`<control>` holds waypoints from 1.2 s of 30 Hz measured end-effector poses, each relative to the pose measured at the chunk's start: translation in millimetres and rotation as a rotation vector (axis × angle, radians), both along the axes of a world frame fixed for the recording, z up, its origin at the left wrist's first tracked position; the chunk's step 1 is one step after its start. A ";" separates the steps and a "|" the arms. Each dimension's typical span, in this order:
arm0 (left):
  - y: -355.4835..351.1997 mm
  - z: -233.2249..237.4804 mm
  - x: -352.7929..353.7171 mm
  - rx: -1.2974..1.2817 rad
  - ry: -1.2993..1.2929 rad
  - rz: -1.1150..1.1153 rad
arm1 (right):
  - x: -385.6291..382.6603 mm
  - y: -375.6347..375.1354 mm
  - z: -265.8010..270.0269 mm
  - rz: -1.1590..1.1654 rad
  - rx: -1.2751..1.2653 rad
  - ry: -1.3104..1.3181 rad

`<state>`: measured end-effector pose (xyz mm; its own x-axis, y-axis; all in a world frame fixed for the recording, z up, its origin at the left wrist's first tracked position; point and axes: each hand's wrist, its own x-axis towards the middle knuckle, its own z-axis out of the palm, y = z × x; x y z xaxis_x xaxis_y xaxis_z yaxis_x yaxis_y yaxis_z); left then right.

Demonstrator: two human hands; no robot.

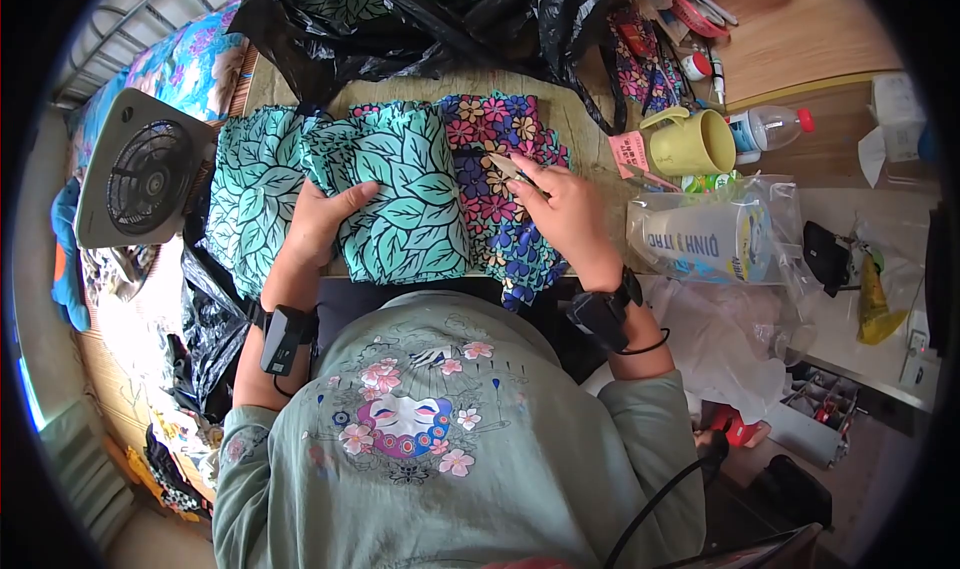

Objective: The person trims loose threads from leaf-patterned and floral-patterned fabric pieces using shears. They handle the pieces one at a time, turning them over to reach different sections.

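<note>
Teal fabric with a black leaf print (405, 204) lies folded in front of me, overlapping another leaf-print piece (250, 169) on the left. My left hand (325, 217) grips its left edge, thumb on top and fingers hidden under the fold. To the right, floral fabric (490, 209) in navy, pink and cream is partly covered by the leaf print. My right hand (560, 207) hovers over the floral cloth, closed around a small pointed tool (506, 166) with a pale tip. Its kind is hard to make out, as the fingers hide most of it.
A black plastic bag (420, 29) holding more leaf-print cloth covers the table's far side. At left stands a box fan (150, 174). On the right are a yellow mug (692, 143), a clear bottle with a red cap (775, 127) and a clear plastic bag (710, 231) with a printed container inside.
</note>
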<state>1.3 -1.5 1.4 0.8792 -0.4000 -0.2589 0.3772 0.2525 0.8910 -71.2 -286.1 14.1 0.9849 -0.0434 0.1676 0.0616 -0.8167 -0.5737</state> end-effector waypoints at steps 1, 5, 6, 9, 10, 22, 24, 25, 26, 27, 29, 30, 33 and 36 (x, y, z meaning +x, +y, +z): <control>0.3 -0.3 -0.1 0.004 0.003 -0.003 | 1.1 0.7 0.7 0.002 0.000 0.000; 0.5 -0.1 -0.1 0.012 0.008 -0.001 | 3.5 2.6 2.7 0.005 -0.024 0.014; 0.3 -0.1 -0.1 0.013 0.009 0.001 | 3.6 2.8 2.7 0.005 -0.025 0.007; 0.7 -1.5 0.2 0.008 0.017 0.001 | 4.1 3.3 2.2 0.009 -0.027 -0.004; 0.9 -1.7 0.3 0.006 0.021 0.000 | 4.4 2.6 1.9 0.011 -0.028 -0.005; -0.3 -2.2 0.0 -0.018 0.009 0.004 | 2.7 1.4 1.2 0.003 -0.020 -0.014; 0.1 -2.1 0.0 -0.010 0.011 0.006 | 3.2 1.8 0.3 0.001 -0.036 0.005; 0.2 -2.1 -0.1 -0.003 0.013 0.007 | 3.3 1.9 0.3 0.001 -0.035 0.005; 0.1 -2.0 -0.1 0.004 0.015 0.007 | 3.2 1.9 0.5 0.000 -0.034 0.006; 0.0 -1.7 -0.1 0.004 0.015 0.006 | 3.2 1.8 0.8 -0.001 -0.033 0.006; -0.5 -0.6 -0.3 -0.003 0.009 0.009 | 3.2 1.4 0.9 -0.003 -0.033 0.006; -0.8 -0.4 -0.4 -0.006 0.006 0.010 | 3.4 1.6 0.4 -0.001 -0.040 -0.010; -0.1 -0.2 -0.2 0.002 0.006 -0.003 | 3.8 2.9 -0.1 0.005 -0.053 -0.044; 0.4 -0.6 0.3 0.003 0.004 -0.008 | 3.4 3.6 2.3 -0.010 -0.054 0.009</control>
<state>1.6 -1.1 0.8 0.8751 -0.4060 -0.2633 0.3823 0.2465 0.8905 -67.9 -282.5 16.4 0.9859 -0.0447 0.1611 0.0482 -0.8469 -0.5296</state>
